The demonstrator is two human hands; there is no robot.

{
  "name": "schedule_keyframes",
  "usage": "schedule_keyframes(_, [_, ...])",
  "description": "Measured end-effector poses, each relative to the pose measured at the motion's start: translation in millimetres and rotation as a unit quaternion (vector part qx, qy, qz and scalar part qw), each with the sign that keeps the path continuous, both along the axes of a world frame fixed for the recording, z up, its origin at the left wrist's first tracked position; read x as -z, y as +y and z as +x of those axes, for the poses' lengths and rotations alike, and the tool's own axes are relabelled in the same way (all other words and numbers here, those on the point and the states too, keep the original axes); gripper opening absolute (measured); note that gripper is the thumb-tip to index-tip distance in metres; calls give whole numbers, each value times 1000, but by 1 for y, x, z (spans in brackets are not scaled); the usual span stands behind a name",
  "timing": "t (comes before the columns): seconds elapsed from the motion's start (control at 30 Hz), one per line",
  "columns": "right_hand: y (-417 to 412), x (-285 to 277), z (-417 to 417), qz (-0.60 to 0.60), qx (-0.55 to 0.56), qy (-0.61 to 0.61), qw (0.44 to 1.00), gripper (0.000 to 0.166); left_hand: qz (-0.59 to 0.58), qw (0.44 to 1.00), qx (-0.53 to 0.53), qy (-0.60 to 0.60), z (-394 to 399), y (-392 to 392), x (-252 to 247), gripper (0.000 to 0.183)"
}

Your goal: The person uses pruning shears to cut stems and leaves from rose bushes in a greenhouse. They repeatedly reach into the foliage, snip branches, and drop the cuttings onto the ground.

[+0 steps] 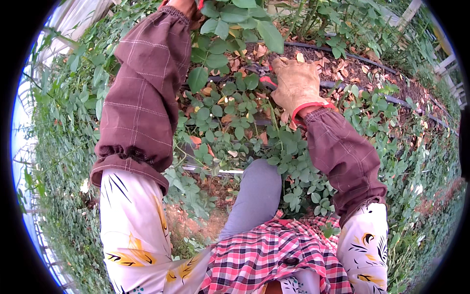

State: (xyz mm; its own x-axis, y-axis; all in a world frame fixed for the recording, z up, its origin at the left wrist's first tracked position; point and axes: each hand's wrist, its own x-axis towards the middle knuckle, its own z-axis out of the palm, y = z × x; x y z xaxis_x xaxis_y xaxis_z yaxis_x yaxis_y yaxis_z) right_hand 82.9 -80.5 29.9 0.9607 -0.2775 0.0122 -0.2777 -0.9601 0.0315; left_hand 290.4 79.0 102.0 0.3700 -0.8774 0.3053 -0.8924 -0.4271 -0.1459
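Note:
My right hand (296, 82), in a tan work glove with a red edge, is closed round the red handles of pruning shears (267, 75). Their dark blades point left, low among rose-like leaves (227, 110). At the top edge, my left hand (192, 14) shows only in part, beside a leafy stem with large green leaves (235, 16); its fingers are mostly hidden, so whether it holds the stem cannot be told.
Dark irrigation hoses (367, 60) run across soil strewn with dry leaves (339, 70). Dense green bushes (69, 161) stand on both sides. Pale posts (409, 14) rise at the upper right, and whitish sheeting (69, 25) hangs at the upper left.

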Motion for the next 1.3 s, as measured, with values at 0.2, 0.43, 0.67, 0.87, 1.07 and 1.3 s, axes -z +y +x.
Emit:
schedule_keyframes(0.2, [-20, 10, -7, 34, -31, -35, 998, 47, 3, 1000, 11, 2, -3, -1, 9, 24])
schedule_keyframes(0.43, [-23, -20, 7, -18, -101, 64, 993, 25, -20, 1000, -23, 3, 12, 25, -10, 24])
schedule_keyframes(0.67, [-34, -24, -63, -21, -40, 197, 979, 32, -48, 995, -81, -10, 38, 64, -31, 26])
schedule_keyframes(0.87, [-76, 7, -91, 117, 22, -23, 993, 36, -80, 991, -102, -20, 53, 59, -55, 27])
schedule_keyframes(1.07, [-41, 4, -38, 60, 23, -12, 998, 42, -65, 995, 5, -76, 37, -11, -47, 29])
schedule_keyframes(1.3, [-14, 13, -13, 163, 67, -58, 983, 37, 64, 969, 148, -188, -38, -90, -5, 29])
